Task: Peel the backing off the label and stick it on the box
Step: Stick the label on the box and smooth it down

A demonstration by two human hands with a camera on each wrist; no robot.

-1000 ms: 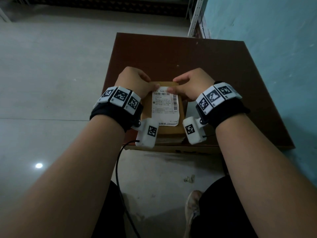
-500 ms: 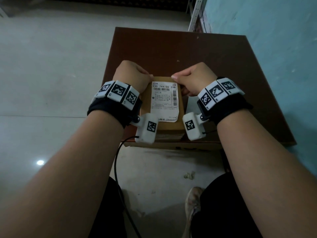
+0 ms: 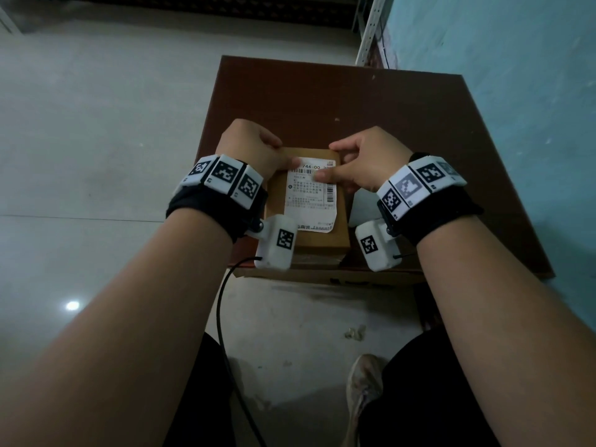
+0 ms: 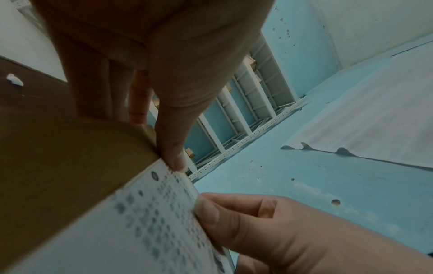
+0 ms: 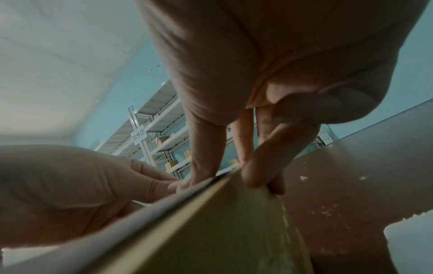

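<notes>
A brown cardboard box (image 3: 309, 201) sits on the dark brown worktop (image 3: 403, 124), close to its near edge and roughly midway along it. A white printed label (image 3: 311, 196) lies flat on the box's top face, its barcode end toward the far edge of the worktop.

The left hand (image 3: 254, 150) grips the far left corner of the box: its fingers curl down over the far side, and the thumb (image 4: 173, 148) presses on the label's far left corner. The right hand (image 3: 361, 162) curls round the far right corner of the box, fingers down the side, with its thumb (image 4: 208, 209) pressing on the label's barcode area. The two thumbs lie near each other on the label's far end.

Both wrists carry black bands with white marker blocks, and a white camera unit (image 3: 277, 241) hangs from each, covering the near left corner of the box and the worktop just right of it. A black cable (image 3: 222, 304) drops from the left unit toward the floor.

A pale scrap (image 5: 407, 246) lies on the worktop just right of the box; whether it is the backing cannot be told. Small light flecks dot the worktop. A blue wall (image 3: 516, 91) runs along the worktop's right edge, white metal shelving (image 5: 150, 140) with small boxes stands beyond the far edge, and a pale tiled floor (image 3: 96, 124) spreads to the left. A shoe (image 3: 364, 388) shows below the near edge.
</notes>
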